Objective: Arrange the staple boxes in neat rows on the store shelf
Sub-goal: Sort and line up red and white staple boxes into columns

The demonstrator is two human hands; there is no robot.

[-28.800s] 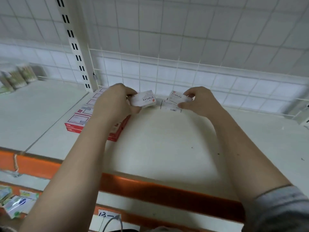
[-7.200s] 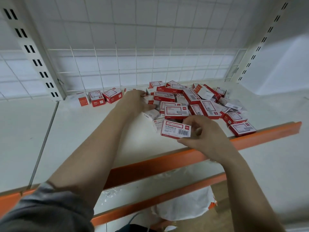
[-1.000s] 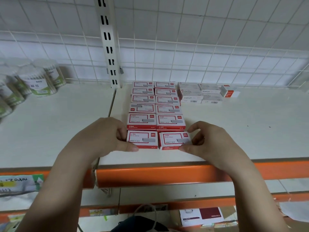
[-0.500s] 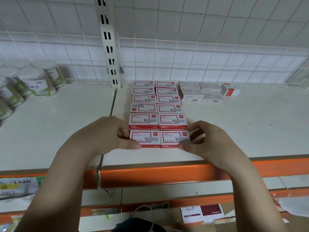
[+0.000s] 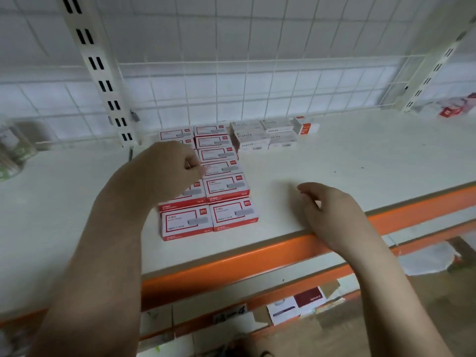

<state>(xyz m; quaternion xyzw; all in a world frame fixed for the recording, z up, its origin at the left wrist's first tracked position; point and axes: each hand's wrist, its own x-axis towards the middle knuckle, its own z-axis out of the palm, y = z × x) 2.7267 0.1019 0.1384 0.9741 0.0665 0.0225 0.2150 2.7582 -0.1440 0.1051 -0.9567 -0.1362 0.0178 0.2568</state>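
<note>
Red-and-white staple boxes [image 5: 226, 188] lie in two neat columns on the white shelf [image 5: 334, 161], running from the back grid to near the front edge. White staple boxes [image 5: 262, 136] sit in a block to their right at the back, with one red-ended box [image 5: 305, 126] beside them. My left hand [image 5: 170, 168] hovers over the left column with its fingers loosely curled and holds nothing; it hides several boxes there. To the right of the rows, my right hand [image 5: 327, 210] hangs relaxed above the shelf's front edge, holding nothing.
An orange rail [image 5: 231, 264] edges the shelf front. A slotted white upright [image 5: 103, 81] and wire grid back the shelf. Blurred round tubs [image 5: 13, 153] stand far left. More red boxes [image 5: 453, 109] lie far right. Packages show on the lower shelf [image 5: 296, 305].
Both hands have let go of the two front boxes. My left hand rose over the left column, my right hand drew off to the right. The view has turned right.
</note>
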